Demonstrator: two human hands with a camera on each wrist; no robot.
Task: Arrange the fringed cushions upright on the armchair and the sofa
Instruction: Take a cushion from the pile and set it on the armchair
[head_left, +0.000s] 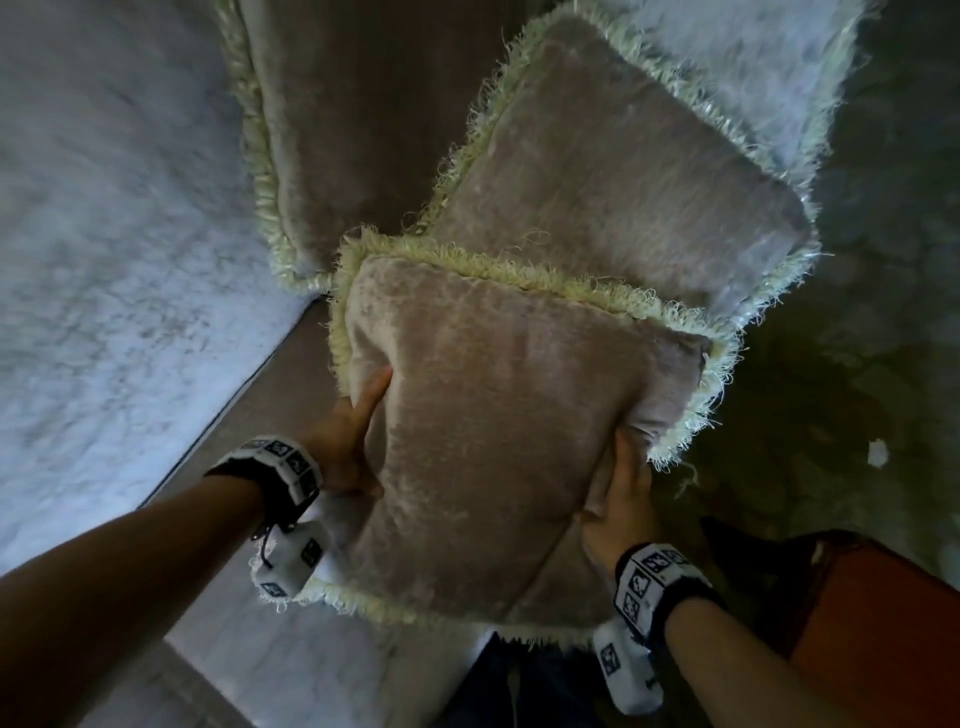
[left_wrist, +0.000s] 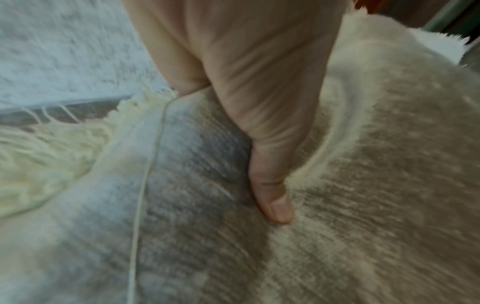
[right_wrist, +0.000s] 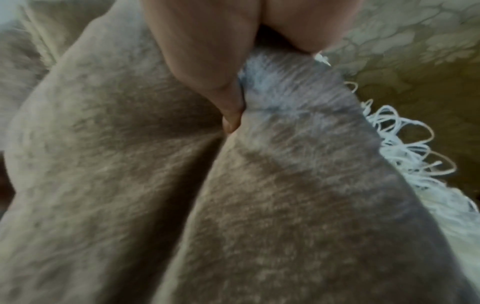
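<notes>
Pale seat upholstery behind three fringed cushions.
Left hand and right hand grip the nearest cushion by its sides, thumbs pressed into the fabric; two cushions lean behind.

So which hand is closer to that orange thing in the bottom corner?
Right. The right hand grips the held cushion's edge beside the orange thing; the left hand grips the far edge.
</notes>
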